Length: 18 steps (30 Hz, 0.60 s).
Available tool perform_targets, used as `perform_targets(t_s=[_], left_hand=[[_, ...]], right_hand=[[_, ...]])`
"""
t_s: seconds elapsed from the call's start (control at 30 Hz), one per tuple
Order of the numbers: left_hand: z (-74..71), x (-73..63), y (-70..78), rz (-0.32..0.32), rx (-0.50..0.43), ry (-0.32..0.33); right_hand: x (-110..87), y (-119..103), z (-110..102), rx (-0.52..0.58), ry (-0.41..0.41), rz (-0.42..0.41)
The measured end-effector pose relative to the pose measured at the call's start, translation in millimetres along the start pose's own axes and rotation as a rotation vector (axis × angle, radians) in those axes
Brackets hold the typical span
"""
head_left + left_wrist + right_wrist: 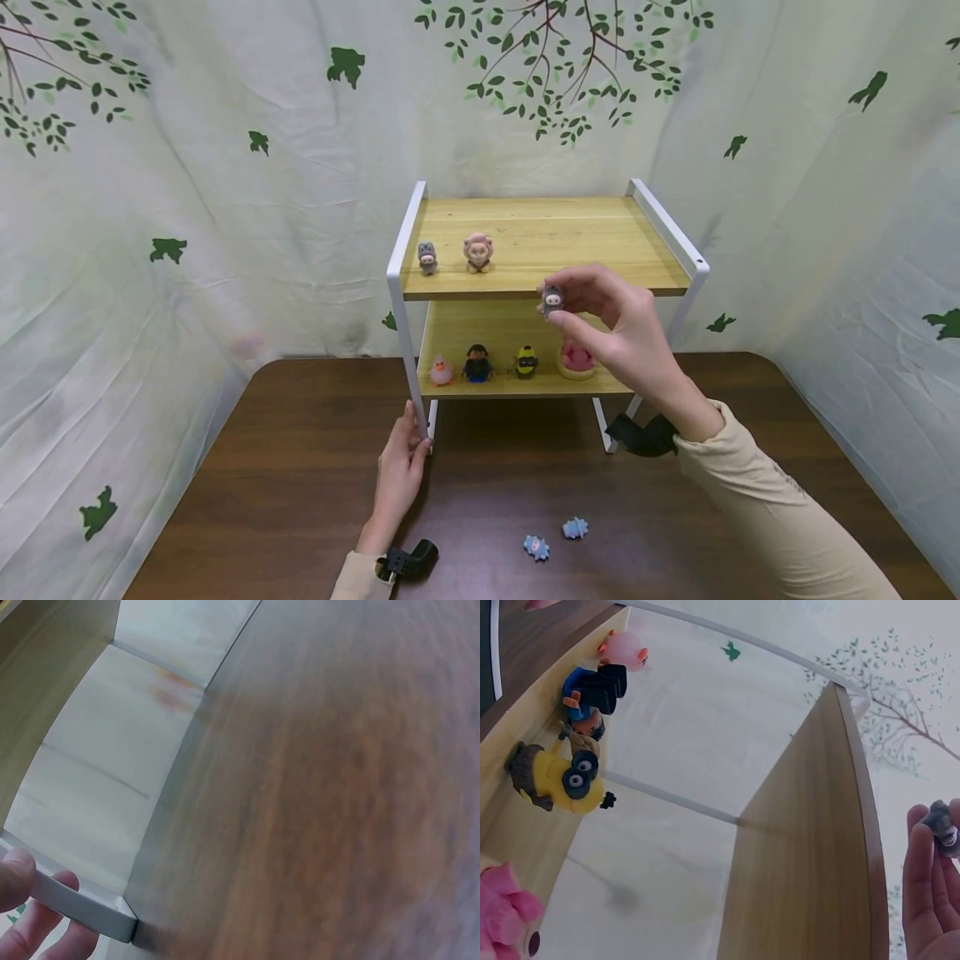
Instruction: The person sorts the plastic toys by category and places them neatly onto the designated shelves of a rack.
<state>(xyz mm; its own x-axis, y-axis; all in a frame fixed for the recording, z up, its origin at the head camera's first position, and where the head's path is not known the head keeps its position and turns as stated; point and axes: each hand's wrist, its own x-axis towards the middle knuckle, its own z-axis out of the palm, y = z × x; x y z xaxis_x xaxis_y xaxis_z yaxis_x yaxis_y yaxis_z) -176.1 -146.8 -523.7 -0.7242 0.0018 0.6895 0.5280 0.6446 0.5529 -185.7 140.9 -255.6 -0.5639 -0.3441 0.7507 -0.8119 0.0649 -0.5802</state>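
My right hand (pixel 618 325) pinches a small grey figurine (pixel 552 301) with a pale face between thumb and fingertips. It is held upright in front of the upper board's front edge. In the right wrist view the same grey figurine (pixel 943 827) shows at the far right. My left hand (pixel 397 473) holds the white metal leg (pixel 411 367) of a two-tier wooden shelf (pixel 555 229) low on its left side; thumb and fingers lie on either side of the frame bar (pixel 82 906). On the upper board stand another grey figurine (pixel 427 258) and a pink-hooded figurine (pixel 477 252).
The lower board carries a pink bird-like figure (pixel 441 371), a dark-clothed figure (pixel 477 364), a yellow Minion (pixel 562 776) with goggles and a pink figure (pixel 577 358) partly behind my right hand. Two blue figurines (pixel 536 547) lie on the brown table (pixel 300 467) in front.
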Motion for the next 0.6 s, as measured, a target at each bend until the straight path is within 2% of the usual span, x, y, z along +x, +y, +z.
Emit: perform_targets(t_s=[0.23,0.47,0.6], left_hand=[[0.1,-0.4,-0.1,-0.012,0.013,-0.014],[0.8,0.9,-2.5,0.038,0.028,-0.013],[0.1,1.4,-2.5,0.035,0.031,-0.018]], right_hand=[[5.8,-2.7,-2.3,-0.027,0.028,0.018],[12.2,-3.7,-4.6,-0.053,0.052,0.036],[16.5,-4.0,-4.9,-0.065,0.057,0.033]])
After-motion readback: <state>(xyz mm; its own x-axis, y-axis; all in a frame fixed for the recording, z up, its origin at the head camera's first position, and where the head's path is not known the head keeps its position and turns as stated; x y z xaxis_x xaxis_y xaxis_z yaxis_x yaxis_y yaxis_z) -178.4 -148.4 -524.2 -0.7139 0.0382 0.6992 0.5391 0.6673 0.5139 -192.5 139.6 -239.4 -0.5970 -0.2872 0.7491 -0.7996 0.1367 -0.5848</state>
